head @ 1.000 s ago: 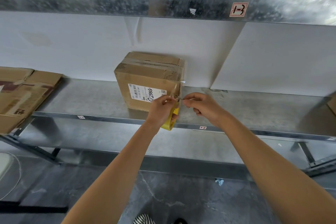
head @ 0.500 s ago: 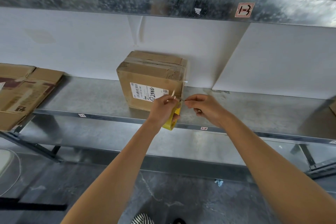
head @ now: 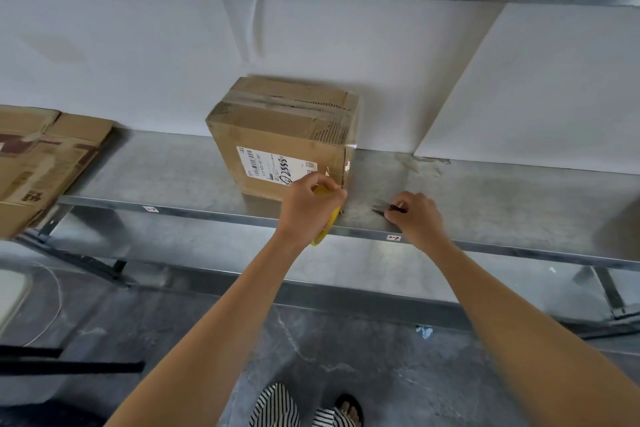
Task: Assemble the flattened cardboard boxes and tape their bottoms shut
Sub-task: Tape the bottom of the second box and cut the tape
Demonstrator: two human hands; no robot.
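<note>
The assembled box point(head: 277, 135) stands on the metal shelf point(head: 502, 211), its taped flaps facing up and its printed label point(head: 273, 166) facing the person. Its lower right front corner sits just beyond the left fingers point(head: 329, 184). A loose end of clear tape point(head: 347, 165) shows on that corner edge, just above those fingers and not pressed flat.

The left hand point(head: 308, 208) is curled round a yellow tape roll point(head: 325, 229), which hangs past the shelf's front lip. To the right, apart from the box, the right hand point(head: 415, 215) grips small scissors point(head: 384, 208). Their blades lie low over the shelf and point back toward the left fingers.

The likely faults:
- The unpressed tape end may lift or crease, leaving the seam weak.
- The roll's free end may fall back onto the roll, so it has to be picked loose again.
- A push from the left fingers could slide the light box back toward the wall.
- A careless reach across the blade tips could nick the left fingers.

Flattened boxes point(head: 45, 156) wait far to the left of both hands.
</note>
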